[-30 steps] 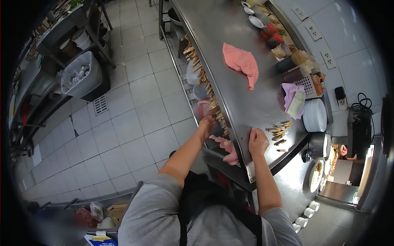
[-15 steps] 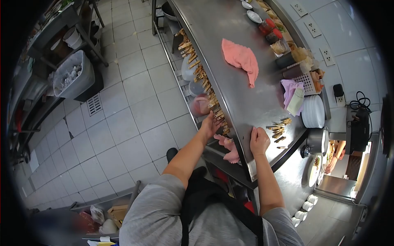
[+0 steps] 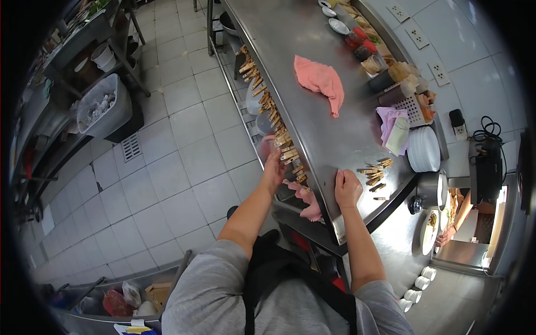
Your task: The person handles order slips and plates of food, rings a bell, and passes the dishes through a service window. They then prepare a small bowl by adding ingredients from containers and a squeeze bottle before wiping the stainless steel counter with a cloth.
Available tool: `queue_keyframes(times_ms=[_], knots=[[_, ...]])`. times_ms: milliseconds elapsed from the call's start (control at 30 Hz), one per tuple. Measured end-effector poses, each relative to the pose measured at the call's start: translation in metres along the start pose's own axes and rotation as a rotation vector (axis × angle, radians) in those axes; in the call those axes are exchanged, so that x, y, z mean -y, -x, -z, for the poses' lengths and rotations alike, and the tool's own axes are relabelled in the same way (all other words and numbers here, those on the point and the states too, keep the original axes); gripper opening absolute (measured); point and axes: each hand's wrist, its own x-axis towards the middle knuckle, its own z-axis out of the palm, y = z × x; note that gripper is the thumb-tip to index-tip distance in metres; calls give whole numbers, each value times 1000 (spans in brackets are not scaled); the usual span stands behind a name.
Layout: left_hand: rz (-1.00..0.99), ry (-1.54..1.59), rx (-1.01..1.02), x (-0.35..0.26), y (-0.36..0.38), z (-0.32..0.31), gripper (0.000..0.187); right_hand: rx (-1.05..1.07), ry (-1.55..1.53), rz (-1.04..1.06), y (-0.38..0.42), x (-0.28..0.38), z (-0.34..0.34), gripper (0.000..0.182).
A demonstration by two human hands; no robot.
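Wooden clothespins (image 3: 268, 106) are clipped in a long row along the near side of the steel counter (image 3: 290, 33). My left hand (image 3: 272, 171) is at the lower part of this row, its fingers stretched up beside the pins and touching or almost touching them. My right hand (image 3: 348, 188) rests as a closed fist on the counter near its edge; whatever may be inside is hidden. To its right lies a loose pile of clothespins (image 3: 375, 174). A pink cloth (image 3: 320, 82) lies crumpled farther up the counter, and another pink cloth (image 3: 307, 201) hangs below the edge.
Purple and pale cloths (image 3: 395, 129) lie by stacked white plates (image 3: 424, 149). A metal pot (image 3: 431, 190) stands beyond the corner. Another person's hand (image 3: 445, 237) shows through the pass window near a plate of food (image 3: 429, 231). A grey bin (image 3: 106, 106) stands across the tiled floor.
My left hand has moved a little up and left along the clothespin row. My right fist stays on the counter. The whole view has shifted slightly.
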Motion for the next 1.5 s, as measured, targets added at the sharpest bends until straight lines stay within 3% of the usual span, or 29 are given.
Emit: queue_keyframes(times_ms=[233, 400, 600, 700, 800, 900, 933, 1000, 1067, 1167, 1200, 1333, 1367, 1500], knots=[[32, 201, 16, 14, -3, -1, 17, 15, 16, 43, 4, -3, 0, 29], [-4, 136, 8, 20, -16, -11, 17, 56, 49, 36, 5, -2, 0, 31], [155, 155, 44, 19, -6, 1, 24, 21, 57, 63, 4, -3, -3, 33], [254, 117, 44, 16, 16, -4, 39, 36, 63, 45, 3, -2, -3, 33], [373, 150, 329, 32, 16, 17, 47, 46, 52, 8, 3, 1, -3, 32], [391, 343, 468, 43, 16, 32, 57, 78, 66, -33, 3, 0, -2, 28], [395, 325, 431, 40, 22, 31, 50, 85, 77, -55, 3, -1, -1, 25], [226, 26, 254, 39, 40, 20, 40, 42, -17, -70, 8, -8, -5, 17], [76, -138, 387, 45, 32, 37, 34, 75, -39, -130, 10, -9, -1, 17], [-73, -303, 180, 23, 55, 29, 41, 146, -20, -185, 13, -10, 1, 17], [-71, -379, 75, 16, 51, 36, 48, 70, -87, -113, 16, -14, -2, 16], [-143, -446, 145, -13, 66, 52, 46, -44, -235, -165, 23, -6, 12, 13], [-180, -547, 26, -21, 71, 53, 47, -98, -330, -167, 29, -6, 19, 12], [-282, -534, 44, -43, 105, 60, 39, 36, -591, -202, 76, 0, 91, 9]])
